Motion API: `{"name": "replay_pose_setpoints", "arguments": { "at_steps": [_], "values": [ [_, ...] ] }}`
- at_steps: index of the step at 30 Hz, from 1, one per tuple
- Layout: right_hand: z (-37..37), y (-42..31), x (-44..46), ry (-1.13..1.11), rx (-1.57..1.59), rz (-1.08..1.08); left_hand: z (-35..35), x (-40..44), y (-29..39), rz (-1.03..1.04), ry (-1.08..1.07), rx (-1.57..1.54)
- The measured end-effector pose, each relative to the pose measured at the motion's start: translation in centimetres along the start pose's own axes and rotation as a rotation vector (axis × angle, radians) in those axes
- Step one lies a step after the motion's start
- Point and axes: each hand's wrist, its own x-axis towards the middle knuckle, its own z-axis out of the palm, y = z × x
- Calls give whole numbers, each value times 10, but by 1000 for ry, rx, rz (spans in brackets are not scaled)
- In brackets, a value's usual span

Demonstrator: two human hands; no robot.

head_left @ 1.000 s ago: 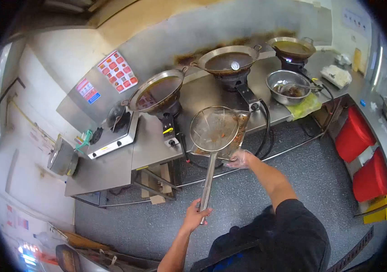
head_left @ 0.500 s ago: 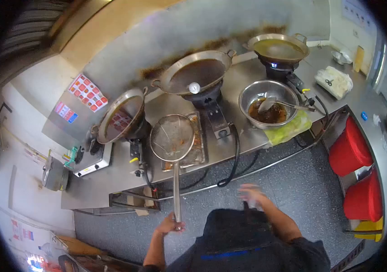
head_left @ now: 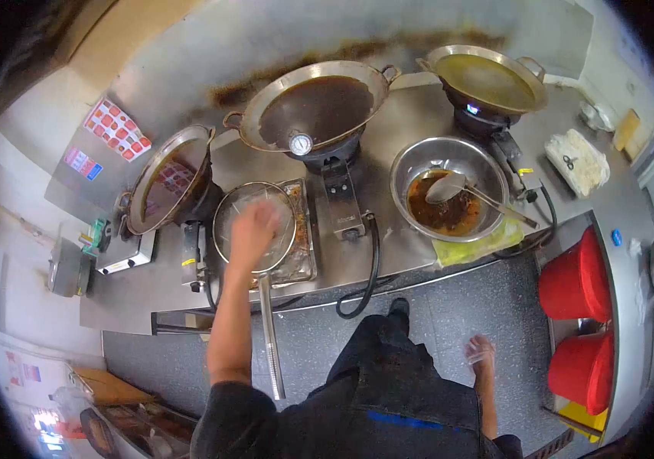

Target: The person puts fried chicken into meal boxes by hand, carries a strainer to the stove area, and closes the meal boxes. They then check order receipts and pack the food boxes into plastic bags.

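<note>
My left hand (head_left: 258,222) is over the mesh of the round strainer (head_left: 223,214), blurred by motion, so its fingers cannot be made out. The strainer rests on a metal tray (head_left: 311,252) with brownish bits, and its long handle sticks out past the counter's front edge. Out over the floor, my right hand (head_left: 481,351) wears a clear glove; its fingers are apart and hold nothing. To the right, a steel bowl (head_left: 399,180) contains dark brown liquid and a ladle (head_left: 449,187).
Three woks of liquid stand on burners: left (head_left: 137,191), middle (head_left: 254,107) with a dial thermometer (head_left: 300,144), and right (head_left: 537,84). Black hoses (head_left: 375,268) hang at the counter's front. Red bins (head_left: 575,283) stand under the right counter.
The strainer and tray have been set on the counter. My left hand has left the handle and moved onto the mesh. My right hand has let go of the tray and moved right and down.
</note>
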Motion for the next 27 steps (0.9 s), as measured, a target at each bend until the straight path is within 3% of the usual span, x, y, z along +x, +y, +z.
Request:
{"name": "replay_pose_setpoints", "arguments": {
  "at_steps": [2, 6, 9, 14, 20, 23, 24, 27],
  "values": [
    [32, -20, 3, -68, -12, 14, 19, 66, 18, 164, 64, 89],
    [60, -51, 9, 66, -181, 83, 42, 150, 40, 405, 115, 319],
    [48, -62, 16, 78, -228, 90, 57, 180, 24, 402, -58, 383],
    [-2, -44, 28, 94, -485, 124, 56, 192, 21, 391, -147, 417],
    [-56, -32, 46, -87, -1226, -80, 42, 200, 23, 386, -264, 386],
    [-8, -52, 34, -78, -1986, -106, 38, 200, 26, 311, -298, 296],
    [-3, -61, 36, -85, -1970, -97, 36, 199, 29, 274, -303, 250],
    [-7, -75, 54, -19, -1461, -2, 29, 195, 35, 235, -302, 217]
  ]
}}
